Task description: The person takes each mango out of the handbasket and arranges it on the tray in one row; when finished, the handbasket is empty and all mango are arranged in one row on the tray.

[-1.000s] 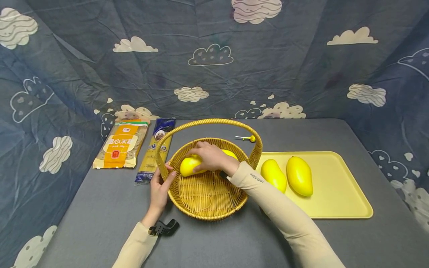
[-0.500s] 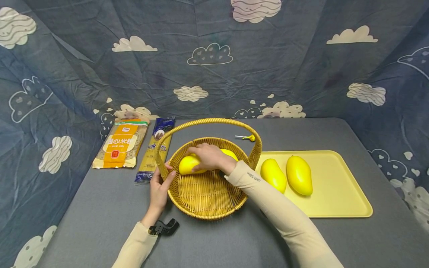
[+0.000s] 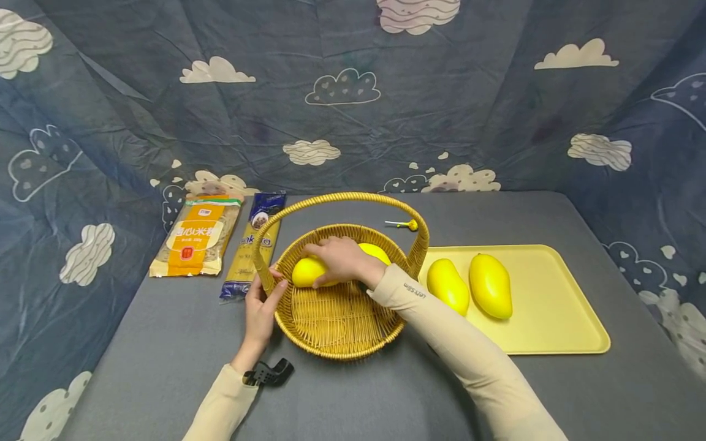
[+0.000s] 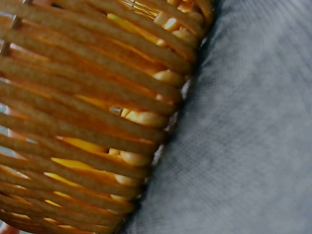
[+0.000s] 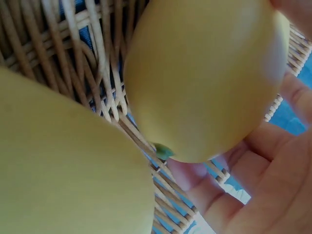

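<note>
In the head view, a round wicker basket (image 3: 336, 318) with a tall arched handle stands mid-table. My left hand (image 3: 260, 315) grips its left side by the handle's base, thumb over the rim. Inside the basket, my right hand (image 3: 344, 260) holds a yellow mango (image 3: 307, 272) against the far left wall. Its fingers curl round that mango (image 5: 204, 78) in the right wrist view. A second mango (image 3: 375, 252) lies in the basket behind my right wrist, partly hidden. Only the basket's woven side (image 4: 87, 97) fills the left wrist view, with yellow showing through gaps.
Right of the basket, a yellow tray (image 3: 557, 306) bears two mangoes (image 3: 489, 286), one partly behind my right sleeve. A packet of rice noodles (image 3: 195, 239) and a blue-and-gold pasta packet (image 3: 254, 248) lie left. Behind the basket is a small yellow-headed stick (image 3: 410, 225).
The head view has drifted slightly, shifting the scene a little left and up. Both hands keep their holds, and the mango stays at almost the same spot in the basket.
</note>
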Available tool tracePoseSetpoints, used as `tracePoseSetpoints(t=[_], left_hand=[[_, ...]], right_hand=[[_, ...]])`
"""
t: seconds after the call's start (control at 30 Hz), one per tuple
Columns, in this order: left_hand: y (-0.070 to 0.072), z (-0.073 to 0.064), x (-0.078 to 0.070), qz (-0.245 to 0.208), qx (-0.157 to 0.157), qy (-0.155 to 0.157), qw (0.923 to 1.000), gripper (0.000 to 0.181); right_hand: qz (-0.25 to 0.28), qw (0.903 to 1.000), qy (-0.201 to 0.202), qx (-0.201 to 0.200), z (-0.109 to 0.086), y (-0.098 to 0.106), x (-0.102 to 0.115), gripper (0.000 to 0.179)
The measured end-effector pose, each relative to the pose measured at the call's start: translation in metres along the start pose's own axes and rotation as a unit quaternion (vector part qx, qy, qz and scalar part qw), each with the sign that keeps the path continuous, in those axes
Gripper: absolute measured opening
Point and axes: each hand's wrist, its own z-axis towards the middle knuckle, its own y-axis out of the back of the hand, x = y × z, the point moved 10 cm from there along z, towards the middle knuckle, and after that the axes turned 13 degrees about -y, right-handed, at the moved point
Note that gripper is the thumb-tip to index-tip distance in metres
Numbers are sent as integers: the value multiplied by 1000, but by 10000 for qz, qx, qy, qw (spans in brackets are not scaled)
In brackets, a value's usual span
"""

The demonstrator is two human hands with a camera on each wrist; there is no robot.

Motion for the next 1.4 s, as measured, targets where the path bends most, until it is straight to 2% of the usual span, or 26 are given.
tracePoseSetpoints(t=[0.03, 0.23, 0.5, 0.63, 0.87, 0.93, 1.17, 1.4], left_hand=[[-1, 1, -4, 22, 8, -9, 10000, 24], [0, 0, -5, 27, -20, -27, 10000, 22], [-1, -1, -5, 22, 13, -8, 10000, 23], [-1, -1, -5, 66, 13, -7, 10000, 22], [5, -3, 21, -13, -36, 11, 10000, 22], [6, -3, 24, -4, -67, -4, 10000, 21], [7, -3, 23, -12, -106, -183, 9998, 22], [7, -3, 22, -1, -96, -221, 9997, 22]], right_hand=[[-50, 10000, 29, -50, -1, 1, 1, 64], [-212, 9986, 335, -364, -7, 4, 8, 66], [-31, 9982, 473, -368, -14, 5, 6, 67], [124, 9986, 399, -322, -16, 9, 3, 66], [487, 9972, 313, -478, -26, 23, -1, 66], [618, 9962, 298, -543, -31, 28, -1, 66], [778, 9940, 186, -749, -45, 44, -5, 67], [1020, 9897, -87, -1000, -61, 56, -10, 66]])
